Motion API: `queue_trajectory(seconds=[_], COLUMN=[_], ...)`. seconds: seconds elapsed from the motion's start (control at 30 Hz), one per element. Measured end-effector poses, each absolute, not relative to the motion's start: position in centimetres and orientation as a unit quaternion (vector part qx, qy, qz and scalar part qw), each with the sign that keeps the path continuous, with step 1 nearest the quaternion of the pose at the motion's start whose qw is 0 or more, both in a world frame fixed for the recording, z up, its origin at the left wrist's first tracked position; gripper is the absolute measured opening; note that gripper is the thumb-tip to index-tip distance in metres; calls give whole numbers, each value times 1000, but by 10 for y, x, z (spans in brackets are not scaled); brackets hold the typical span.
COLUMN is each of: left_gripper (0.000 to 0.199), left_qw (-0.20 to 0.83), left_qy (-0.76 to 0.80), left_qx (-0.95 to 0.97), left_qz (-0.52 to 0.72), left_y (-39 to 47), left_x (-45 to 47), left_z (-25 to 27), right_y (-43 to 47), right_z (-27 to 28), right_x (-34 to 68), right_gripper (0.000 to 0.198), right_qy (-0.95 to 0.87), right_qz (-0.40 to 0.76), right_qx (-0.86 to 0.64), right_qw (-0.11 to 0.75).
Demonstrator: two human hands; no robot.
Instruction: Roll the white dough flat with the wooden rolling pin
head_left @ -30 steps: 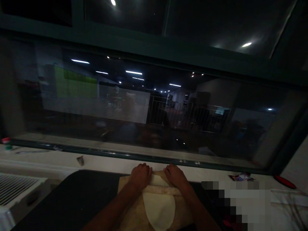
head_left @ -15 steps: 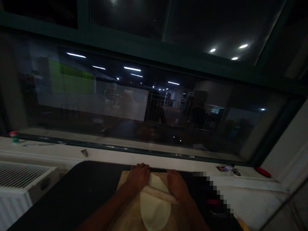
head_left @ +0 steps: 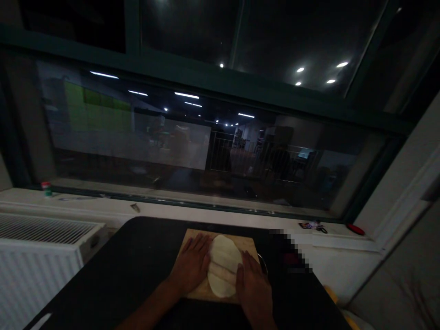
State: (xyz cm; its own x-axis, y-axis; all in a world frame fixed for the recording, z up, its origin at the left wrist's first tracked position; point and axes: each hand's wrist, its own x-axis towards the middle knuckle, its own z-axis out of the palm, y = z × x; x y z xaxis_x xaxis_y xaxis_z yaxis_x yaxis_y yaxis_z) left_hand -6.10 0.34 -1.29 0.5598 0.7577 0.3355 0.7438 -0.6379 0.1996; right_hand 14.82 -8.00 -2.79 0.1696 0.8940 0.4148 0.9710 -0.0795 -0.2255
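An oval sheet of pale dough [head_left: 225, 250] lies on a wooden board [head_left: 202, 293]. Across the dough runs a light rolling pin [head_left: 222, 273]; only its middle shows between my hands. My left hand [head_left: 193, 263] rests over the pin's left end, fingers stretched forward and flat, just at the dough's left edge. Over the right end lies my right hand [head_left: 253, 282], its fingers also extended, close to the dough's right edge. Both palms hide the ends of the pin.
The board is on a black table [head_left: 137, 256] below a window. Left stands a white radiator [head_left: 44, 247]. The sill [head_left: 178, 211] holds a red-and-green container [head_left: 46, 189], a small packet [head_left: 313, 224] and a red object [head_left: 355, 229]. A thin metallic curve [head_left: 263, 263] shows beside the board.
The rolling pin and both hands have moved back over the dough toward me. My fingers are straighter than before. The view has shifted, showing more of the board.
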Motion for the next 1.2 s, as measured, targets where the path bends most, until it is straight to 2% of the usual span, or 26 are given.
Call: queue_trajectory(seconds=[0.13,0.37,0.6,0.8,0.97,1.13,1.2], left_gripper=[49,51,54,52,48,54,52], left_qw=[13,32,11,15,15,12,16], left_qy=[415,413,439,494,503,527,531], left_qx=[883,879,871,850,843,827,824], left_qz=[218,236,222,182,188,198,194], left_y=[-19,-33,-13,30,56,83,93], left_x=[-79,-87,-64,-42,-32,-24,-22], left_z=[-22,-25,-24,-17,-5,5,5], right_y=[-107,-115,-57,0,42,77,88], right_z=[-45,-46,-21,-15,-7,1,3], right_x=[151,173,192,211,213,210,210], right_gripper=[51,50,51,55,50,69,67], right_qy=[-644,-642,-651,-714,-720,-661,-651], right_qz=[-75,-47,-96,-14,-31,-60,-69], right_qx=[-711,-714,-724,-671,-673,-731,-740], right_qw=[273,275,206,200,166,159,152])
